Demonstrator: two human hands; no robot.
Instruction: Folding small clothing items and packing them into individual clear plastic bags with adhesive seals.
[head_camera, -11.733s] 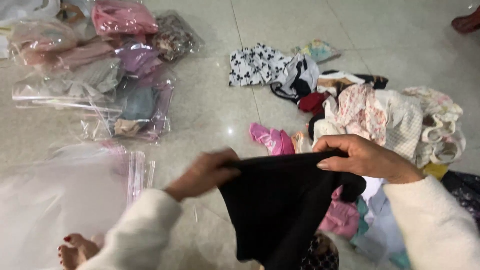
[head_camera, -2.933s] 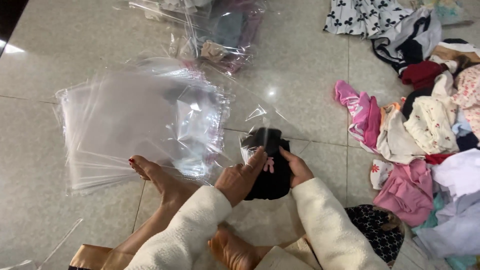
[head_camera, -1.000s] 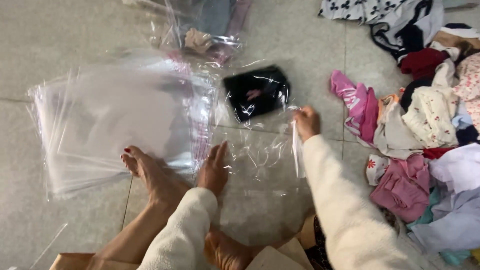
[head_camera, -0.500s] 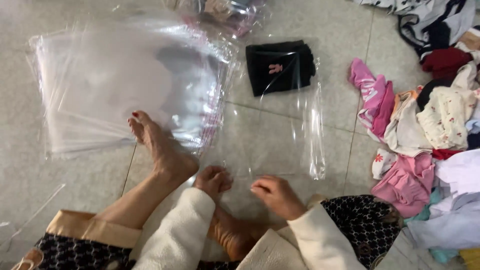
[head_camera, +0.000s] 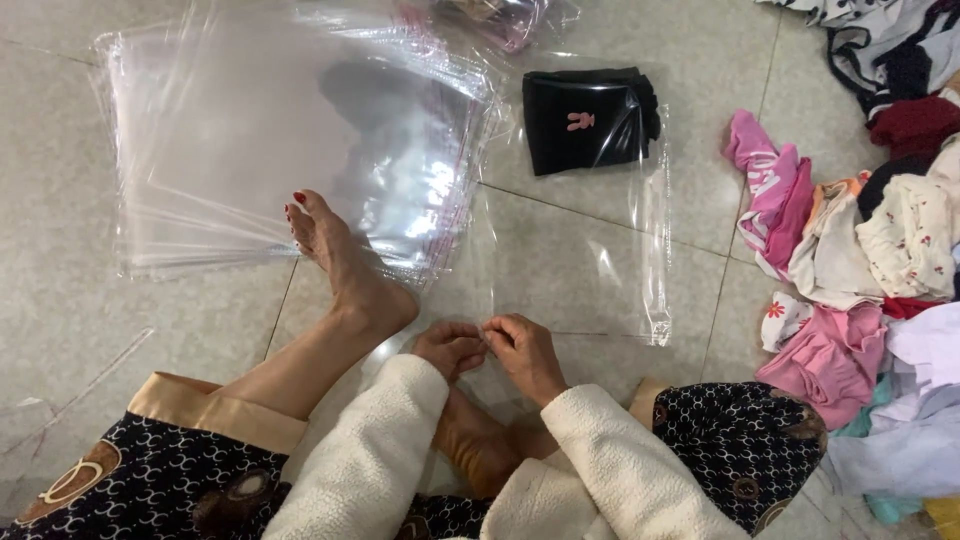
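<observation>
A folded black garment (head_camera: 585, 118) with a small pink motif lies at the far end of a long clear plastic bag (head_camera: 580, 265) spread flat on the tiled floor. My left hand (head_camera: 450, 348) and my right hand (head_camera: 525, 352) meet at the bag's near open edge, fingertips touching, pinching the plastic there. Both arms are in white fleece sleeves.
A stack of clear empty bags (head_camera: 290, 130) lies to the left, with my bare foot (head_camera: 345, 265) resting on its near corner. A heap of mixed small clothes (head_camera: 870, 240) fills the right side. Packed bags (head_camera: 500, 15) sit at the top edge.
The black garment went from my hands into the clear bag and now lies at its far end. Both hands came back to the bag's near edge and closed together on it.
</observation>
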